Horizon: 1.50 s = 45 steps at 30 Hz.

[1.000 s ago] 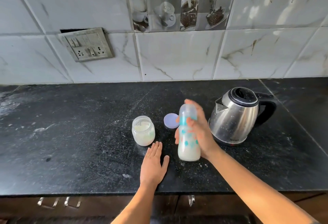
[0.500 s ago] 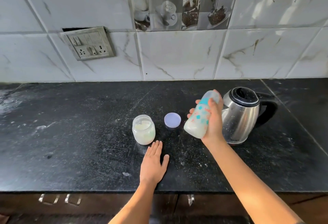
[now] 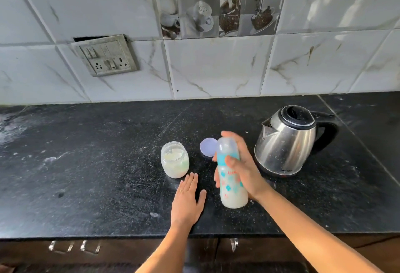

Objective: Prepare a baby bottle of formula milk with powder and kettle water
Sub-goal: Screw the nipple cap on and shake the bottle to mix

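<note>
The left hand (image 3: 187, 201) lies flat on the table (image 3: 86, 186), fingers straight. Just beside it, the right hand (image 3: 245, 172) grips the upright bottle (image 3: 232, 194) of milky liquid, so this is probably the mixing step. Next, the bottle needs a steady set-down, apart from the jar (image 3: 175, 160) and the kettle (image 3: 285, 143) behind.

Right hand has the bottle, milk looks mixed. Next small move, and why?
Probably stand the bottle on the counter: its contents look evenly milky and the right hand grips it upright, close to the surface. That would free a hand for the open jar, whose lid lies beside it.
</note>
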Each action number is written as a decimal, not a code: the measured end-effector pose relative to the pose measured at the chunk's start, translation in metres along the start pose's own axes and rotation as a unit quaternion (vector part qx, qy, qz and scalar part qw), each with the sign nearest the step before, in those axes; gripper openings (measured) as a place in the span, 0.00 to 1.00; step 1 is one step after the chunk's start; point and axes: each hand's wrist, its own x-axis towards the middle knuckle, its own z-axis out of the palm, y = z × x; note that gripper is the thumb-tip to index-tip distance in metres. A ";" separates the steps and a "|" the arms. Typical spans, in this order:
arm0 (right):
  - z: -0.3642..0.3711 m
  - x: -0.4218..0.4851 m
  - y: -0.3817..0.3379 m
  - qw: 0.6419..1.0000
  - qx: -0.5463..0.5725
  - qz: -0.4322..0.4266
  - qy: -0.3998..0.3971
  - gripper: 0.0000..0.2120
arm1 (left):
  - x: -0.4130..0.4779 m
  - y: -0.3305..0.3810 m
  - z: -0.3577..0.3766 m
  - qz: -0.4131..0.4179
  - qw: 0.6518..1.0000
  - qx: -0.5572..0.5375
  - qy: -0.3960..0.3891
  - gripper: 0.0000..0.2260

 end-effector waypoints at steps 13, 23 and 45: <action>-0.002 0.002 0.001 0.996 0.076 -0.005 0.044 0.29 | 0.000 0.001 0.000 -0.003 1.000 0.000 0.000 0.27; 0.003 0.002 -0.005 0.999 0.014 0.018 -0.050 0.29 | 0.001 0.001 -0.001 0.002 1.000 0.005 -0.002 0.27; 0.018 0.030 -0.019 0.978 0.136 -0.022 0.154 0.43 | 0.001 0.000 0.000 0.003 1.000 0.003 0.002 0.27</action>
